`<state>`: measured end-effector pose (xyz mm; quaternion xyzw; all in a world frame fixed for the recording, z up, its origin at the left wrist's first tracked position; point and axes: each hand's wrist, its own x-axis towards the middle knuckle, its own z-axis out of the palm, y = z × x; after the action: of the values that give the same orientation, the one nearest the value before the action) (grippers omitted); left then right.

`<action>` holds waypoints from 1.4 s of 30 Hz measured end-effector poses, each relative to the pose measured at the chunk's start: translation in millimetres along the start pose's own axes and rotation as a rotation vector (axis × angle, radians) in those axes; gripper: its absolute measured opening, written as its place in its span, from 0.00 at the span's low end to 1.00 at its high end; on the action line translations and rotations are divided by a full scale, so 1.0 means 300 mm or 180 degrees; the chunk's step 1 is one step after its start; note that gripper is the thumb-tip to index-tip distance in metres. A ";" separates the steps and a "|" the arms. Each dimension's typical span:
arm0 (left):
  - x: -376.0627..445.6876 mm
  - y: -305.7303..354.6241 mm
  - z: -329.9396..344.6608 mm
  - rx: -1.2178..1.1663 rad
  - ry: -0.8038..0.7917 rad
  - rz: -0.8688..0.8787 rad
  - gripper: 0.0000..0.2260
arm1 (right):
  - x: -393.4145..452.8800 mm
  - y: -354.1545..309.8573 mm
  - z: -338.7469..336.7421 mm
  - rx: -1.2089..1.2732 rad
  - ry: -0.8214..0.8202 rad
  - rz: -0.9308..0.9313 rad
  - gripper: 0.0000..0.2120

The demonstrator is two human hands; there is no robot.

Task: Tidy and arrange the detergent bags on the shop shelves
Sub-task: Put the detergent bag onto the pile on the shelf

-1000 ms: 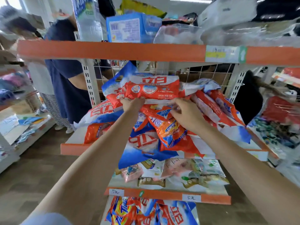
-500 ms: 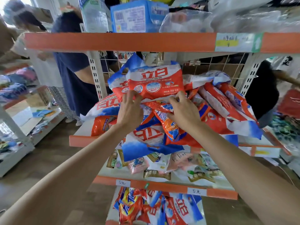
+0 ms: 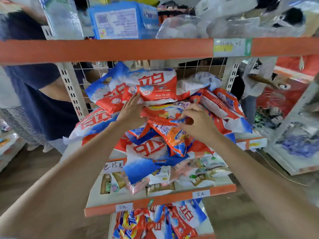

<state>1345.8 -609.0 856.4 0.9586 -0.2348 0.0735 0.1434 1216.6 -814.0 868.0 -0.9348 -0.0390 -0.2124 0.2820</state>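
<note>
Left hand (image 3: 131,111) flattened since earlier, fingers straight against top bag (image 3: 155,87); right hand (image 3: 198,123) pinches orange bag (image 3: 165,114).

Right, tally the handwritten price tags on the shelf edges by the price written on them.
15 yuan tag: 1
5 yuan tags: 2
Total: 3
The detergent bags are heaped too thickly to count.

Shelf price tags (image 3: 200,193) read "5元"; another tag (image 3: 115,165) reads "15元".
</note>
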 end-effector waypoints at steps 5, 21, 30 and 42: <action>-0.147 -0.005 0.051 -0.0684 0.0647 0.0425 0.21 | 0.052 -0.050 0.047 0.0300 0.0417 0.1468 0.33; -0.147 0.103 0.102 -0.4957 -0.0577 -0.2250 0.22 | -0.094 -0.089 0.073 0.1114 -0.0093 0.2272 0.12; -0.261 0.028 0.083 -0.4591 -0.0566 -0.2345 0.21 | -0.137 0.014 0.077 0.1167 0.0760 0.2763 0.36; -0.423 0.061 0.032 -0.3894 -0.0054 -0.2181 0.14 | -0.122 0.063 0.064 0.2134 0.0352 0.2803 0.12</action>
<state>1226.3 -572.8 825.4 0.7264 0.0803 -0.1287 0.6704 1194.4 -817.8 828.7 -0.7093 0.3048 -0.0991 0.6278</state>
